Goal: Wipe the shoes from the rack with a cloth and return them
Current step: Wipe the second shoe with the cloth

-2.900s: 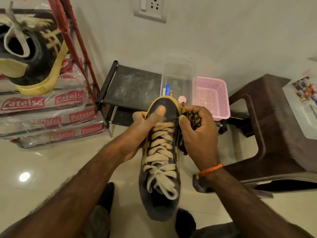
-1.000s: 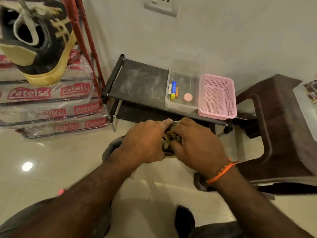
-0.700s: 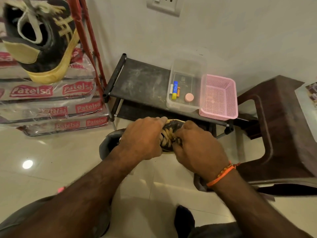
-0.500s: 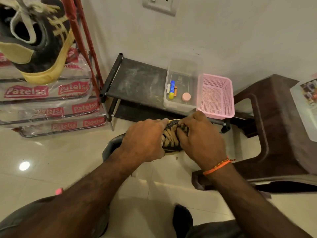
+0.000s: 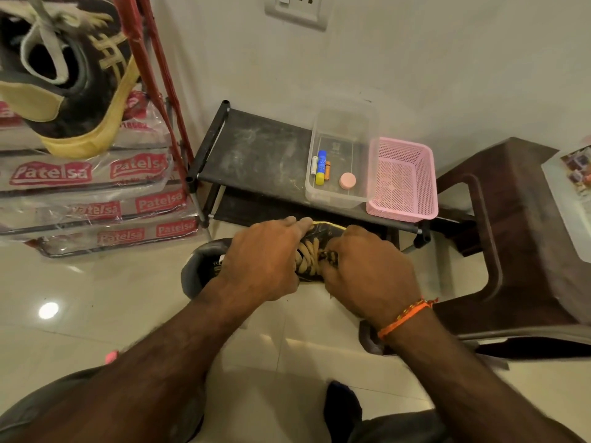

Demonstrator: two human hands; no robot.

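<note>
I hold a black shoe with cream laces and a yellow-edged toe (image 5: 311, 251) on its side above the floor, just in front of the low black rack (image 5: 256, 155). My left hand (image 5: 262, 260) grips the shoe's body, hiding most of it; the grey heel end (image 5: 200, 266) sticks out to the left. My right hand (image 5: 367, 273) clutches a dark patterned cloth (image 5: 329, 257) against the laces. The matching second shoe (image 5: 73, 87) sits on stacked packages at top left.
A clear tub (image 5: 339, 164) with small items and a pink basket (image 5: 403, 180) stand on the rack's top shelf. A red frame (image 5: 150, 75) leans beside the "Patelsa" packages (image 5: 89, 193). A brown plastic stool (image 5: 518, 235) stands at right. My knees show at the bottom.
The shoe went from upright, toe pointing away, to lying sideways low by the rack. Over the last second both hands kept their hold while the right hand shifted slightly over the laces.
</note>
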